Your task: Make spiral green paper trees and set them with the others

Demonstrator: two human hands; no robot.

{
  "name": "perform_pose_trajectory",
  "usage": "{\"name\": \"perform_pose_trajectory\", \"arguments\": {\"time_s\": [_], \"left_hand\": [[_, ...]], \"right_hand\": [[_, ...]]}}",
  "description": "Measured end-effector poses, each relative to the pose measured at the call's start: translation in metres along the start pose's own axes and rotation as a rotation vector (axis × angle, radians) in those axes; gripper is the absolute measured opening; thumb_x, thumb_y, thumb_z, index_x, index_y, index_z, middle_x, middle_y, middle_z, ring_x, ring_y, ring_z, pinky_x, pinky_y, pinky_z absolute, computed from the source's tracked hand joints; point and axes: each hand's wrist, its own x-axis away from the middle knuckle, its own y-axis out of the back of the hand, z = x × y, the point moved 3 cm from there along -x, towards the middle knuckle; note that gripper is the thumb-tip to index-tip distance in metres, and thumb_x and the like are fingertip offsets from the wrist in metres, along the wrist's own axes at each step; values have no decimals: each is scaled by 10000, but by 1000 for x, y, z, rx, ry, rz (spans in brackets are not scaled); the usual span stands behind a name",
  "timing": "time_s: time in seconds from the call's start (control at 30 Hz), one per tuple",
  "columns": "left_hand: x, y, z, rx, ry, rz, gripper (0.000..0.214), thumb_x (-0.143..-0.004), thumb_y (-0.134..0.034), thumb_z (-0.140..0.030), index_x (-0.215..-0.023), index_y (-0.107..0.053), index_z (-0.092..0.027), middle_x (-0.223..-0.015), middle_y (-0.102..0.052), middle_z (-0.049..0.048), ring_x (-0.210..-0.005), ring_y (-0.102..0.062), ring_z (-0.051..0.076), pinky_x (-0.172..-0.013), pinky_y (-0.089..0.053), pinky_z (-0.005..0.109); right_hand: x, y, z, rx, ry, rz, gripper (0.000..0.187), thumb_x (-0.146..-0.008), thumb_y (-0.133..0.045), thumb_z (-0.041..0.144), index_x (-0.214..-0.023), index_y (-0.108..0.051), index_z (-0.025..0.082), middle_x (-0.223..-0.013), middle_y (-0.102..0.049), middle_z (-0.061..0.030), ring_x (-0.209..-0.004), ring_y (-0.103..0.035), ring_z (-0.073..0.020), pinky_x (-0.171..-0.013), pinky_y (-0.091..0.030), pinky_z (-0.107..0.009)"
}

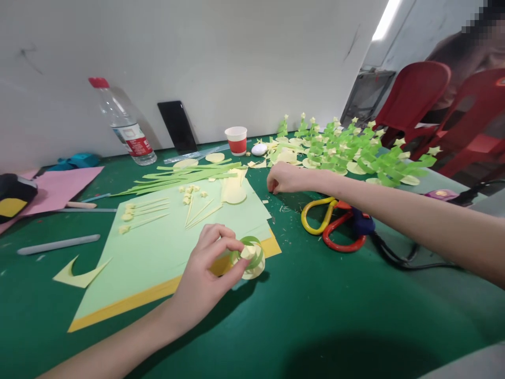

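Observation:
My left hand (213,260) pinches the pale star at the top of a paper plant (256,252), whose curled green strip and round cream base show below the fingers. My right hand (287,178) reaches to the far part of the table, fingers curled downward beside the cream paper scraps; anything inside them is hidden. Light green paper sheets (158,263) lie left of my left hand. On them rest star-tipped sticks (145,213), loose small paper stars (187,196), bare sticks (197,213) and cream paper pieces (234,189).
Several finished paper plants (343,145) stand at the back right. Scissors (335,218) and a black cable (402,263) lie under my right forearm. Behind are a paper cup (236,141), a phone (177,126), a water bottle (130,131) and green strips (173,181). A person sits beyond red chairs (418,89).

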Motion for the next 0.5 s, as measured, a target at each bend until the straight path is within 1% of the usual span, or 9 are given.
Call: {"name": "perform_pose_trajectory", "arguments": {"time_s": [0.1, 0.2, 0.33, 0.43, 0.5], "left_hand": [[0, 0, 0, -9, 6, -3, 98, -785, -502, -185, -692, -507, -215, -753, -468, 6, -790, -462, 171, -716, -421, 323], [0, 0, 1, -5, 6, 0, 95, -785, -503, -185, -696, -507, -218, -753, -471, 7, -791, -464, 174, -705, -422, 321], [1, 0, 2, 0, -11, -13, 89, -791, -503, -200, -705, -512, -220, -761, -474, 9, -794, -464, 174, -713, -421, 318], [1, -1, 3, 4, -14, -13, 92, -794, -504, -197, -705, -513, -221, -760, -474, 7, -786, -463, 171, -690, -416, 305], [2, -2, 4, 10, -16, -13, 92, -796, -505, -196, -709, -513, -224, -760, -471, 4, -781, -460, 168, -681, -410, 299]], "right_hand": [[-2, -2, -1, -2, 2, -6, 251, -858, -497, 294, -1037, -545, 126, -1026, -564, -63, -883, -561, -159, -759, -482, -350], [-4, -4, -3, -7, 14, -9, 246, -859, -496, 294, -1032, -546, 125, -1017, -567, -62, -875, -563, -155, -755, -484, -347], [-5, -1, -9, -12, 36, -39, 226, -855, -503, 284, -1000, -557, 119, -989, -577, -57, -865, -567, -150, -758, -482, -347], [-6, 0, -16, -13, 40, -68, 205, -854, -505, 280, -964, -571, 120, -971, -587, -52, -863, -568, -147, -769, -477, -345], [-6, -1, -18, -14, 47, -63, 200, -855, -504, 282, -947, -577, 121, -956, -593, -48, -848, -571, -142, -763, -479, -338]]}}
